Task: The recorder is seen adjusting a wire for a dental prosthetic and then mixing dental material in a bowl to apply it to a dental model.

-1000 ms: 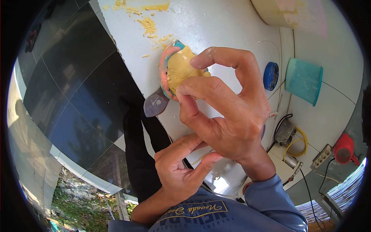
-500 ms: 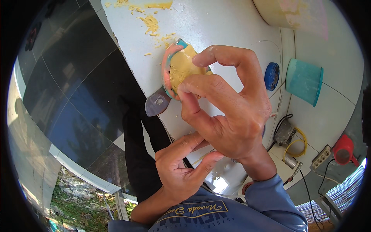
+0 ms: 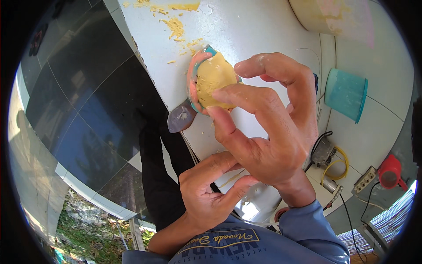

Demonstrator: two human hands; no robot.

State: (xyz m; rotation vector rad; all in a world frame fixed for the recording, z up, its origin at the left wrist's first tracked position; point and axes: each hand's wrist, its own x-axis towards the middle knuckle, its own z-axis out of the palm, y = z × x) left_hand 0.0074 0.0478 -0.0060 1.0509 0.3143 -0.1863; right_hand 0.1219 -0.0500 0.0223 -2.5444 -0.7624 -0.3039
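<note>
Readable stuff first: the blue shirt (image 3: 272,246) has print across the front, looping yellow script inside a thin yellow box, with darker block letters around it and a smaller line further down. It's all upside down from this angle.

Now the poses. Right hand (image 3: 274,121) comes up from the lower right, back of the wrist bent, fingers arched to the left. Thumb and forefinger tips are a little apart with a gap between them, and the next finger hooks over above. So it's loosely open, nothing showing in the grip. The tips hang over a yellow doughy lump (image 3: 213,75), though I can't tell if they're actually touching it.

Left hand (image 3: 209,189) is lower, tucked in by the right wrist, thumb and forefinger spread in a V. The other fingertips are hidden behind the right hand, so I can't say whether it's gripping anything.

The lump sits on an oval pink-and-teal piece (image 3: 192,81) near the left edge of the white table (image 3: 263,26). Right beside that is a greyish-purple piece (image 3: 181,118) poking out past the edge. Yellow crumbs (image 3: 176,27) are scattered further up, and there's a teal tub (image 3: 346,94) over to the right.
</note>
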